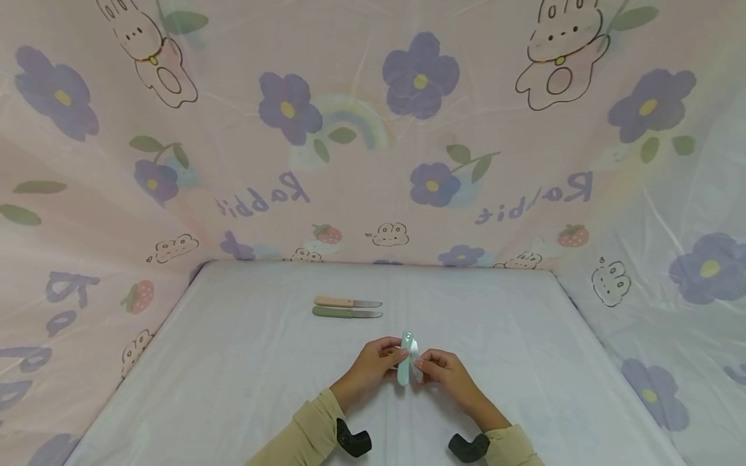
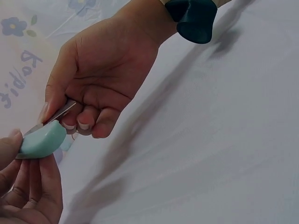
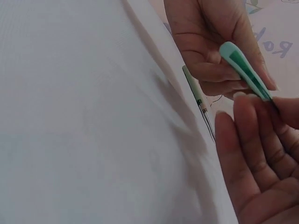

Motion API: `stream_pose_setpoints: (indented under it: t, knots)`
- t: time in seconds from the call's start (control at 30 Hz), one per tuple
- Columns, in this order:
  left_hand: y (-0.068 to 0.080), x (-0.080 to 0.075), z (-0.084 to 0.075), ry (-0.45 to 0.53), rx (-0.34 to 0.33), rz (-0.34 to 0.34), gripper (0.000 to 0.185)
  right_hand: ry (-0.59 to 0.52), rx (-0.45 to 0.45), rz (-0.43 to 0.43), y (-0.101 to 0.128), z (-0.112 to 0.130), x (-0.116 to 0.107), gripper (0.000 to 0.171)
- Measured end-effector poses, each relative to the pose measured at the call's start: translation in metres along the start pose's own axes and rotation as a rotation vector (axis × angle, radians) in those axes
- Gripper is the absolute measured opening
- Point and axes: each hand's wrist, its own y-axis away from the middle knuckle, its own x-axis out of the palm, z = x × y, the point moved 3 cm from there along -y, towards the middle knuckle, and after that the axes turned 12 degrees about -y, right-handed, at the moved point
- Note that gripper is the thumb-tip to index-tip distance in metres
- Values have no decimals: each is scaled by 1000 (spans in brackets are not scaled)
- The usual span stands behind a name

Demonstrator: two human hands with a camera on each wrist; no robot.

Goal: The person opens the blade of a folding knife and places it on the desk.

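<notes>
Head view: both hands pinch the teal folding knife — left hand on handle, right hand on blade, roughly half-open; two knives lie mid-frame, untouched.

A white-covered table stands within pink rabbit-and-flower patterned curtains.

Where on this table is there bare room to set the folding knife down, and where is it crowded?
Bare cloth lies left of the left hand, right of the right hand towards the table's right edge, and behind the two knives. It is crowded at centre, where both hands hold the folding knife.
</notes>
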Motion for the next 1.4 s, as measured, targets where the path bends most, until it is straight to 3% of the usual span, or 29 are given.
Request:
stream_pose_setpoints:
  t: [0.5, 0.73, 0.93, 1.17, 1.4]
  knots:
    - [2, -10, 0, -136, 26, 17, 33, 39, 6, -63, 3, -4, -4, 32]
    - [3, -13, 2, -173, 49, 31, 32, 55, 36, -83, 5, 0, -4, 25]
    - [6, -16, -2, -241, 28, 50, 28, 75, 57, -92, 11, 12, -2, 22]
    - [14, -19, -15, -298, -23, 82, 26, 176, 36, -98, 9, -4, -13, 30]
    - [10, -25, -4, -331, -58, 128, 25, 257, 22, -87, 11, -3, -15, 29]
